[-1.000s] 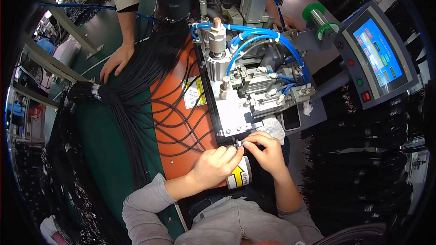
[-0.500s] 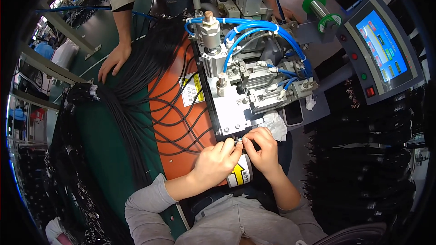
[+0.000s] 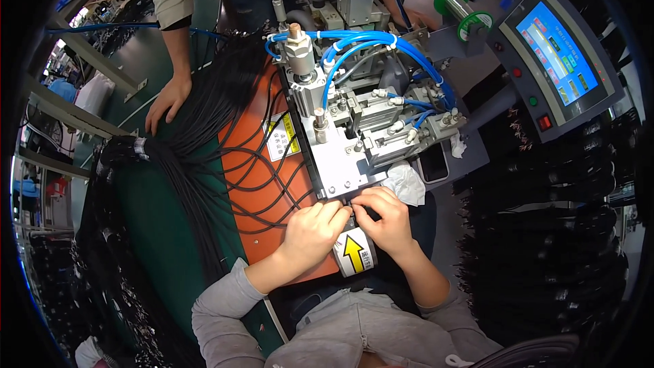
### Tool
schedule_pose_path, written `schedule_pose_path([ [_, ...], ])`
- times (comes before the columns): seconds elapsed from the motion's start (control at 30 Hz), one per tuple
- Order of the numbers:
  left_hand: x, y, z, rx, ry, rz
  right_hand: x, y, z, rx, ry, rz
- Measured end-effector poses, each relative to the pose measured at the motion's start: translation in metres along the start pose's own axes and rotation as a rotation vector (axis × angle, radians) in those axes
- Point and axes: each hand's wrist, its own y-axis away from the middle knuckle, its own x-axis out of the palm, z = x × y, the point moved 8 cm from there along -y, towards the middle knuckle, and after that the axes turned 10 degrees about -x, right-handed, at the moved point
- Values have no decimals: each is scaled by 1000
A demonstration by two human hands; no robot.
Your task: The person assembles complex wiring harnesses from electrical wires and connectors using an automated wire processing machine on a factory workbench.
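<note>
Machine (image 3: 337, 172) occupies the centre, its silver plate just beyond the wearer's fingers; blue hoses (image 3: 409, 48) arch over its far right part. Left: a thick spread of black cables (image 3: 204, 119) on the green tabletop (image 3: 153, 232), several strands looping right across an orange board (image 3: 264, 253) toward the machine's near edge. Another person's hand (image 3: 168, 102) rests far left, beside the cables. Far right: a spool (image 3: 460, 13) of silvery wire, and a lit screen (image 3: 560, 54) in a grey housing. Crumpled white tissue (image 3: 405, 184) and a phone (image 3: 434, 163) lie right of the plate, dark cable bundles (image 3: 545, 225) further right. A yellow-arrow label (image 3: 354, 253) sits just near of the fingertips. Left hand (image 3: 310, 232) and right hand (image 3: 387, 221) come together at the machine's near edge, index fingers and thumbs bent, tips close to one another. The small workpiece appears to lie between these tips, under the plate's near edge, mostly covered by the fingers; cannot tell whether either hand is clamped on it.
</note>
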Motion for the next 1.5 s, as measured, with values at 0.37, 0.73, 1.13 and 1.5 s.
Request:
schedule_pose_path([
  [0.37,-7,10,2,-81,-97,158,7,23,-35,390,-145,17],
  [0.73,-5,10,17,-279,16,187,21,-14,60,-356,-171,399],
  [1.13,-47,9,-12,143,278,-241,-26,-9,53,-255,-343,-43],
  [1.5,-43,6,-2,27,381,-242,-13,-11,34,-142,-489,-113],
])
